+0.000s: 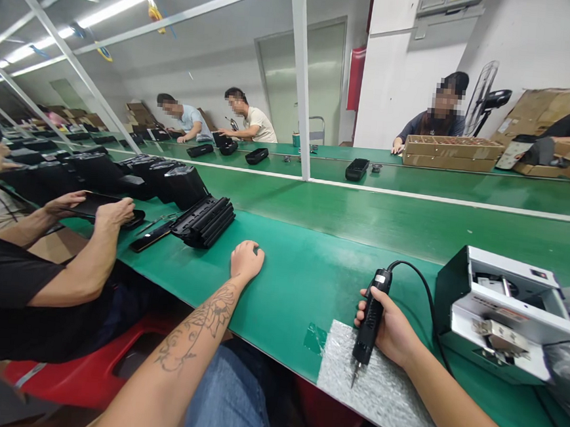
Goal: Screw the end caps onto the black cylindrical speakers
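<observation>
Right fingers [360,305] round screwdriver [369,325], left [248,245] apparently curled

Head view: from the person's own head, above the near edge of the bench [283,292]
Far wall [394,84]: faced across the bench, forward and down
Forearms [188,347]: reaching in from the bottom edge, left hand [246,262] and right hand [389,322] near
Ceiling lights [112,8]: distant, upper left
</observation>
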A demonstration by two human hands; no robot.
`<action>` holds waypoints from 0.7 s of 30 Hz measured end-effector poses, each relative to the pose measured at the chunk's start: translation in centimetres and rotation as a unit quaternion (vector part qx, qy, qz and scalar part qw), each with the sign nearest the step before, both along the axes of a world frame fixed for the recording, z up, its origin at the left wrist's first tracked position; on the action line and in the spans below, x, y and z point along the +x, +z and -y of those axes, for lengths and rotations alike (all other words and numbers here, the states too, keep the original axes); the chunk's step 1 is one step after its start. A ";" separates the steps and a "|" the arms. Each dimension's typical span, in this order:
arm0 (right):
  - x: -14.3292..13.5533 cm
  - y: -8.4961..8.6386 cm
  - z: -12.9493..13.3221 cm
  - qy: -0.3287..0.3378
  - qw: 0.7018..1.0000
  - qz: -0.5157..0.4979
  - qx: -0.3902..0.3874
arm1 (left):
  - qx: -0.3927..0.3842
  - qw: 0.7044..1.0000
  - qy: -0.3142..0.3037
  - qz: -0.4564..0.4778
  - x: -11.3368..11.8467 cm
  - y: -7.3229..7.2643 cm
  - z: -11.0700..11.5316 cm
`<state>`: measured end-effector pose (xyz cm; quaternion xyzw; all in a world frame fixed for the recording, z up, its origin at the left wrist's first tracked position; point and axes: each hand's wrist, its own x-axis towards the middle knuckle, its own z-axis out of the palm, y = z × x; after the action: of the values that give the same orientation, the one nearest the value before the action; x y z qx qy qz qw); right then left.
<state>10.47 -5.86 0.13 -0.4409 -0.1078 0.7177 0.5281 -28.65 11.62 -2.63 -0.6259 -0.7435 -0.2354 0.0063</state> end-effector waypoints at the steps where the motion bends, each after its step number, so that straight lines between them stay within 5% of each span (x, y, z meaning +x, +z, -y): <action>1: 0.0 0.0 0.0 0.000 1.000 -0.001 0.000 | -0.001 1.000 0.000 0.000 0.0 0.0 0.0; 21: -0.1 0.4 0.1 0.000 1.000 0.002 -0.002 | -0.007 1.000 0.001 0.005 0.0 0.0 0.0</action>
<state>10.34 -6.00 0.49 -0.4430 -0.1072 0.7173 0.5270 -28.69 11.65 -2.65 -0.6239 -0.7457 -0.2337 -0.0013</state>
